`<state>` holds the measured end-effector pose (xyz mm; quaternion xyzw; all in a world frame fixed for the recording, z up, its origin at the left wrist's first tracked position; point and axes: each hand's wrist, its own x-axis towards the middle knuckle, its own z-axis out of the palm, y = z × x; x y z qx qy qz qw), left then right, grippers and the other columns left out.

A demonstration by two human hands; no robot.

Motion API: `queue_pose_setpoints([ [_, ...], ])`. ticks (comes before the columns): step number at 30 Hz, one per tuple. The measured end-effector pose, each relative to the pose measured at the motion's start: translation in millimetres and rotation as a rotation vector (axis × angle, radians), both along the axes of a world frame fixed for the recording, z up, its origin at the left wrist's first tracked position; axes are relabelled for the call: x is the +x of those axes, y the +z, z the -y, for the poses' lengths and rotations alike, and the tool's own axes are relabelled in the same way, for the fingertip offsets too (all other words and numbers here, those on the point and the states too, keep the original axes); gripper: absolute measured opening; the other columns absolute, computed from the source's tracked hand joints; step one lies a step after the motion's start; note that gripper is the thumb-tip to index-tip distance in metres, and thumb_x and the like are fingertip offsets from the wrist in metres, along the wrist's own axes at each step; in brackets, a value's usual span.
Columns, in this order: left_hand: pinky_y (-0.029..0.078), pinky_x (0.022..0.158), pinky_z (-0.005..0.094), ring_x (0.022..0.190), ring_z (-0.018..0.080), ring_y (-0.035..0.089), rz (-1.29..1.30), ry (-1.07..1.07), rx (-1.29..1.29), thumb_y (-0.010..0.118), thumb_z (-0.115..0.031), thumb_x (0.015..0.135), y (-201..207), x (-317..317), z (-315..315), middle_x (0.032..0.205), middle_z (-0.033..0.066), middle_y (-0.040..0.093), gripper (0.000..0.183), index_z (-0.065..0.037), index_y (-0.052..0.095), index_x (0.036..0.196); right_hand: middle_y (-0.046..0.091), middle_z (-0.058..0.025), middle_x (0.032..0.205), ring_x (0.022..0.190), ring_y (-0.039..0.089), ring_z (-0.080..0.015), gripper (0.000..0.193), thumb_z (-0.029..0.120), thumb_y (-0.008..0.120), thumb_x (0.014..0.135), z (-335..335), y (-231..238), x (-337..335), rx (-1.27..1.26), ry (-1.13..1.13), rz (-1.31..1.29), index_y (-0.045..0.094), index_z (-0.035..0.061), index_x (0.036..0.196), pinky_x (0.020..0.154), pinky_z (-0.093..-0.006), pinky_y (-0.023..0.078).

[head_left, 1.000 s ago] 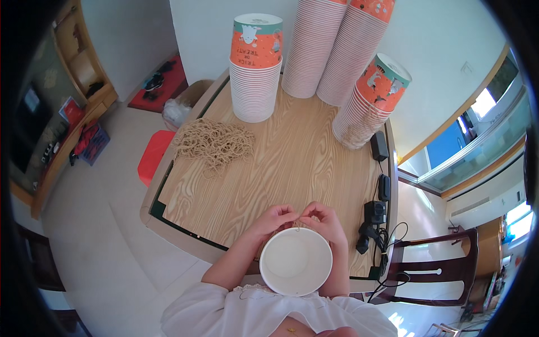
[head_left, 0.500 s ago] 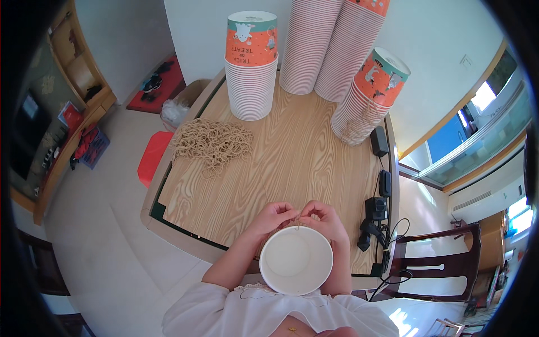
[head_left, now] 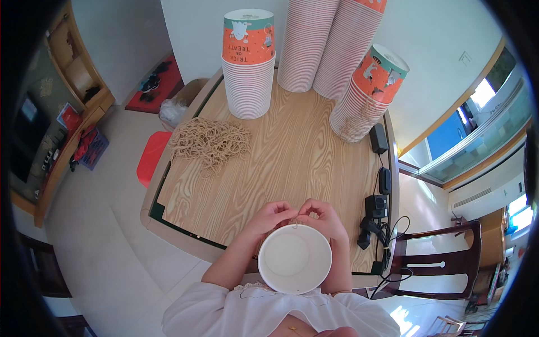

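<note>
Little beyond the view had shifted. The left hand (head_left: 272, 217) and right hand (head_left: 324, 220) met, pinching string (head_left: 295, 223) at twelve o'clock on the bucket (head_left: 295, 261), at the table's six-o'clock edge. The bucket seemed light, dentable, best held by its rim.

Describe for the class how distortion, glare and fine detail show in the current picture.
Head view: the table looks bowed, black fills the corners; head view: the right-edge window is washed out white, with sun glare on the floor; head view: the string by the left hand and right hand is too small to trace.
</note>
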<state>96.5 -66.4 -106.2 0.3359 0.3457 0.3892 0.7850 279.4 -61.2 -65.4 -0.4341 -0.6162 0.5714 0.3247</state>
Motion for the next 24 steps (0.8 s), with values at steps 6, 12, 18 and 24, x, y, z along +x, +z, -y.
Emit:
queue_pose_setpoints([
  [6, 0.039, 0.049, 0.0178, 0.056, 0.0048, 0.051, -0.024, 0.010, 0.030, 0.064, -0.018, 0.082, -12.1, -6.6, -2.6, 0.066, -0.0026, 0.055, 0.012, -0.009, 0.057, 0.079, 0.059, -0.0004, 0.075, 0.073, 0.055, -0.0068, 0.008, 0.000, 0.065, 0.077, -4.3, -14.6, 7.0, 0.046, 0.038, -0.031, 0.058, 0.0020, 0.080, 0.068, -0.0222, 0.045],
  [12, 0.040, 0.049, 0.0190, 0.056, 0.0061, 0.051, 0.117, 0.015, -0.103, 0.064, -0.016, 0.082, -7.2, -4.1, -3.9, 0.066, -0.0016, 0.056, 0.010, -0.009, 0.058, 0.078, 0.058, 0.0008, 0.073, 0.072, 0.053, -0.0063, 0.007, 0.004, 0.065, 0.078, -6.7, -20.7, 7.1, 0.040, 0.036, -0.079, 0.058, 0.0021, 0.080, 0.067, -0.0223, 0.044],
  [18, 0.044, 0.053, 0.0204, 0.059, 0.0077, 0.055, 0.163, 0.016, -0.108, 0.063, -0.015, 0.082, -9.7, -4.8, -4.8, 0.069, -0.0003, 0.058, 0.009, -0.009, 0.059, 0.078, 0.058, 0.0011, 0.073, 0.071, 0.053, -0.0056, 0.007, 0.005, 0.064, 0.080, -7.1, -26.5, 5.9, -0.041, 0.023, -0.091, 0.058, 0.0027, 0.080, 0.065, -0.0212, 0.044],
  [24, 0.044, 0.057, 0.0197, 0.063, 0.0077, 0.056, 0.163, 0.002, -0.132, 0.062, -0.018, 0.084, -5.4, -6.6, -3.8, 0.073, 0.0022, 0.061, 0.011, -0.007, 0.060, 0.082, 0.057, 0.0022, 0.073, 0.070, 0.053, -0.0052, 0.006, 0.005, 0.062, 0.082, -8.7, -31.1, 8.8, -0.103, 0.024, -0.154, 0.056, 0.0030, 0.082, 0.063, -0.0208, 0.044],
])
